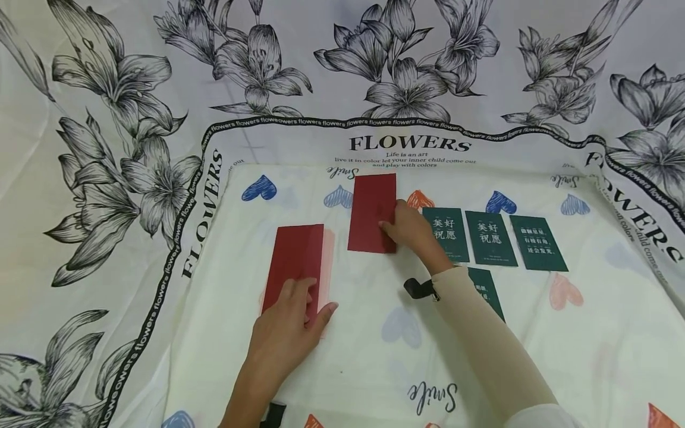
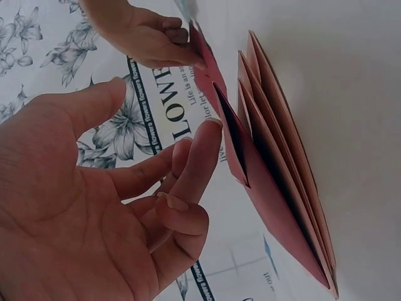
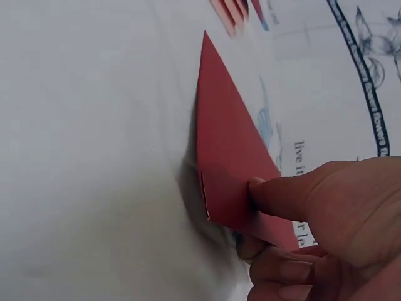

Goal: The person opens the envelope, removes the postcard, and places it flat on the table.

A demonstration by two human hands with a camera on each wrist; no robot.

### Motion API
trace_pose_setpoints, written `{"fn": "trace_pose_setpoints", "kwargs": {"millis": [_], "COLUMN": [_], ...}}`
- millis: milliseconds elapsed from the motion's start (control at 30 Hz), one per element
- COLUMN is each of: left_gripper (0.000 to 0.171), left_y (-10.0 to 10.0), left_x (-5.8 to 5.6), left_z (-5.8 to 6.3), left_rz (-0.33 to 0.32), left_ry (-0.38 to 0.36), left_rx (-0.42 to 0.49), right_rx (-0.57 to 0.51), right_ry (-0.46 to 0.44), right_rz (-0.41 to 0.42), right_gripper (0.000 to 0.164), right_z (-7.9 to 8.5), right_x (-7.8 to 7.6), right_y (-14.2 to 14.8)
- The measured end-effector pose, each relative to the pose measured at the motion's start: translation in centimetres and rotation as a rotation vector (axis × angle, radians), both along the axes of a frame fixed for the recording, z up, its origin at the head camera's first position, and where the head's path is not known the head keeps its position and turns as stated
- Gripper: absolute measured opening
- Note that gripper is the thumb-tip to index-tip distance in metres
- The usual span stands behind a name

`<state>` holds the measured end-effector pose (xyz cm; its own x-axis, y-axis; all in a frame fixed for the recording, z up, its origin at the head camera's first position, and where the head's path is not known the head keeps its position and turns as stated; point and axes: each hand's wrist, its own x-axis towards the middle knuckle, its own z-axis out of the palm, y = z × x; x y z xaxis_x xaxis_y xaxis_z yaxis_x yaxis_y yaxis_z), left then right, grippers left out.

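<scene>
A red paper envelope [image 1: 370,208] is pinched at its lower right edge by my right hand [image 1: 414,232]. In the right wrist view, the thumb lies on top of this envelope [image 3: 227,138] and fingers are beneath it. My left hand [image 1: 286,327] hovers at the lower part of a small stack of red envelopes [image 1: 297,252], with pinkish layers showing along its right side. The left wrist view shows several envelopes [image 2: 266,188] slightly fanned apart, and the left fingers loosely bent beside them. One left fingertip is close to the top envelope; contact is unclear.
Three dark green cards with white writing [image 1: 491,238] lie in a row to the right. Another green card [image 1: 486,291] is partly covered by the right forearm. A white cloth with hearts [image 1: 364,368] lies over a flower-print cloth [image 1: 107,238].
</scene>
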<state>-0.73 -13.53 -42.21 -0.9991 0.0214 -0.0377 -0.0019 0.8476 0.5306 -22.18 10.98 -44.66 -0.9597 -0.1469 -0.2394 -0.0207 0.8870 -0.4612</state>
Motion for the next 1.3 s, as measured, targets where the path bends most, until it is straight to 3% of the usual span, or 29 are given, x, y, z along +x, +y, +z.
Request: {"fn": "trace_pose_setpoints", "kwargs": {"millis": [200,433,700,867,1000,1300], "left_gripper": [0.059,0.057,0.053,0.055,0.059,0.056], "left_y": [0.5,1.1,1.8,3.0,4.1,5.6], "left_x": [-0.2,-0.4,-0.7,-0.7,-0.7,-0.8], "left_z": [0.1,0.1,0.0,0.3,0.6,0.8], "left_rz": [-0.014,-0.039,-0.049,-0.057,-0.082,-0.134], "left_ry": [0.008,0.047,0.116,0.089,0.08,0.165], "left_rx": [0.0,0.049,0.149,0.255,0.287,0.37], "right_rx": [-0.105,-0.249,-0.483,-0.614,-0.695,-0.709], "right_ry": [0.038,0.076,0.087,0.085,0.093,0.187], "right_rz": [0.023,0.048,0.055,0.02,-0.02,-0.041], "right_gripper": [0.073,0.078,0.078,0.078,0.078,0.08], "right_z": [0.4,2.1,3.5,4.3,4.7,5.9], "right_x": [2.3,6.0,12.1,16.1,18.3,21.3], "right_y": [0.9,2.1,3.8,4.3,4.4,4.2]}}
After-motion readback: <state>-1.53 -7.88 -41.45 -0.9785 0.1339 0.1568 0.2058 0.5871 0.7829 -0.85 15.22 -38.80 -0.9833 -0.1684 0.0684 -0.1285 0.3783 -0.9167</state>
